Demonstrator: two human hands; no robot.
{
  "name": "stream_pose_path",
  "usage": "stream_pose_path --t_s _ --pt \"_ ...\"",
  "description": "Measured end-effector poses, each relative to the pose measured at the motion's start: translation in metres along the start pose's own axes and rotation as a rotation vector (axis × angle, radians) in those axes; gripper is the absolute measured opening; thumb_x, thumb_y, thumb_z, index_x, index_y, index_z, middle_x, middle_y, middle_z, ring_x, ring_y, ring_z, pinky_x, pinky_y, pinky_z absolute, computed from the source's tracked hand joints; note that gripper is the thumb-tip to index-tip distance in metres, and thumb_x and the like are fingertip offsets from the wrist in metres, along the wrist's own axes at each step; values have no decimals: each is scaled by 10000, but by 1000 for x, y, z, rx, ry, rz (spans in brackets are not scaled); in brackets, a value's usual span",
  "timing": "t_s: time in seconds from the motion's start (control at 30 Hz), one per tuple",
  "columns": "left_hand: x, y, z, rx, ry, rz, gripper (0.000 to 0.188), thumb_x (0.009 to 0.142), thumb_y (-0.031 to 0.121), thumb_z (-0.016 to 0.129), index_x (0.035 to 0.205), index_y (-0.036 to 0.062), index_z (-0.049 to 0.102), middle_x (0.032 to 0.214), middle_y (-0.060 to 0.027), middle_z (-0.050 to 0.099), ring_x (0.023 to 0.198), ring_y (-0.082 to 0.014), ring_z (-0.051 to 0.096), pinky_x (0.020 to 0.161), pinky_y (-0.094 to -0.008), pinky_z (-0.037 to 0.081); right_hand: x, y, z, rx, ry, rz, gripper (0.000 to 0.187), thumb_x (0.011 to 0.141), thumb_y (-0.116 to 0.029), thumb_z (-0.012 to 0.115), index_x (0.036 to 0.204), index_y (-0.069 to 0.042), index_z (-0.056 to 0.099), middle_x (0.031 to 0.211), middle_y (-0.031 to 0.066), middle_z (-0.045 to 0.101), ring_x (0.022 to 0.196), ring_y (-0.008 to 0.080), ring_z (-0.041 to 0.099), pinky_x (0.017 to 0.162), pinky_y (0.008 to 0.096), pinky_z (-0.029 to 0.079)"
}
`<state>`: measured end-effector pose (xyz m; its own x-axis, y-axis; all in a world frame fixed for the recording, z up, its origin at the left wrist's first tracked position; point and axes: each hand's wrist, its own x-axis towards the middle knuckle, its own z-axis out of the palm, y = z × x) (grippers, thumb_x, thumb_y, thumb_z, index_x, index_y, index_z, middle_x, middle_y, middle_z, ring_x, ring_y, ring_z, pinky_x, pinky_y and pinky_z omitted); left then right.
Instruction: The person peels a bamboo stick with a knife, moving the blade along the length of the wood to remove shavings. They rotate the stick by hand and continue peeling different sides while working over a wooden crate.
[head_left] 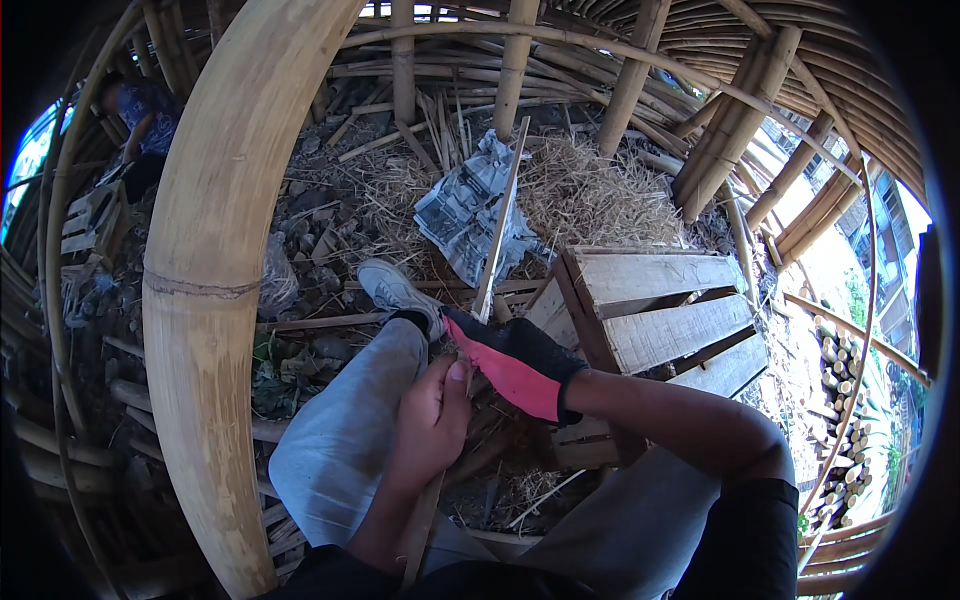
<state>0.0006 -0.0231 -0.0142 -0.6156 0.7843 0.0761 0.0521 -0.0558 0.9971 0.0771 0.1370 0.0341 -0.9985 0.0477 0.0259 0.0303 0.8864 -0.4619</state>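
A thick bamboo pole [205, 290] rises on the person's left, bowed by the lens. To the right stands a wooden crate [665, 330] (gaps show between its pale slats). Crumpled newspaper [475, 210] lies ahead on the straw-strewn ground. The long bamboo strip [502, 215] slants across the middle, its far end over the newspaper and its near end toward the person's lap. A grey shoe [392, 288] sits just left of it. The gloved right hand [515, 368] is wrapped around the strip; the bare left hand [435, 415] grips it nearer the body.
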Motion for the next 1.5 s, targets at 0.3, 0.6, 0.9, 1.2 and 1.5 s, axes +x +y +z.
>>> stream_pose_path --t_s 0.3,0.6,0.9,1.2,1.5 --pt "2 13 2 -161 -41 -93 372 1094 330 380 898 63 549 597 39 461 444 -42 397 403 -239 316 2 16 6 72 136 -208 577 955 -81 509 1508 -27 350 1139 250 632 808 374 685 718 399 555" --pt "22 -32 -25 -783 -122 -93 402 1089 306 369 1278 6 557 819 -1 632 532 -39 526 492 -178 423 -9 -36 -24 -488 140 -183 468 938 -336 618 1368 -155 576 731 82 640 596 257 662 547 377 523" --pt "31 -1 -26 -854 -439 -154 495 1075 348 390 1288 -78 528 1041 -111 623 981 -196 642 923 -345 522 -11 -43 -15 -442 281 -247 581 893 -650 563 1027 -102 705 706 46 649 611 209 683 576 328 543" --pt "34 4 -6 -991 -353 -127 374 1077 347 425 827 98 548 1017 -30 490 1011 -151 469 920 -306 410 -1 14 70 -182 491 -297 624 854 -678 619 884 -57 668 689 48 608 558 183 627 505 324 495" --pt "29 3 -9 -983 -283 -155 383 1073 341 444 818 88 574 959 -40 500 1004 -148 471 917 -303 408 -18 -50 14 -439 237 -114 566 889 -590 643 1072 -54 652 710 61 587 622 212 621 563 346 497"
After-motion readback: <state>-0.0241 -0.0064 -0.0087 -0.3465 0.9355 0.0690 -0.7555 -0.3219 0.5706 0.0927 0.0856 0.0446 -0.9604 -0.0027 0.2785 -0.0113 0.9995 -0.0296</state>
